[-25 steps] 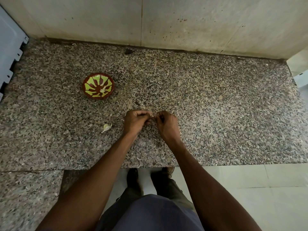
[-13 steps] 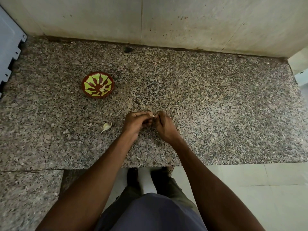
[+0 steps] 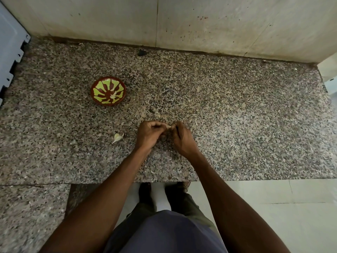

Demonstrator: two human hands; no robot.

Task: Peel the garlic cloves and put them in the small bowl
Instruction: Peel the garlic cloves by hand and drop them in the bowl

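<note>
since the earlier frames little has moved: the two hands have stayed together over the middle of the counter, with the right wrist turned slightly and the fingertips working at the same spot. the garlic clove [image 3: 168, 126] shows only as a pale sliver between the fingertips, held just above the granite counter [image 3: 237, 125]. the left hand [image 3: 148, 135] has its fingers curled in, thumb and forefinger pinching the clove from the left; the right hand [image 3: 182, 138] is curled as well, its fingertips meeting the clove from the right, so both hands grip it narrowly. whether skin is coming off cannot be told, the piece is too small. just left of the left hand a second garlic clove [image 3: 117, 137] lies on the counter, with a scrap of papery skin beside it. further back and to the left stands the small bowl [image 3: 96, 88], red-brown with a yellow-green pattern, well apart from the hands; pale peeled garlic pieces [image 3: 113, 94] lie inside it. a stained wall [image 3: 200, 21] rises behind the counter, and a white panel [image 3: 9, 44] sits at the far left edge. below the counter edge the person's trousers and dark shoes show over a pale tiled floor [image 3: 273, 207].
</note>
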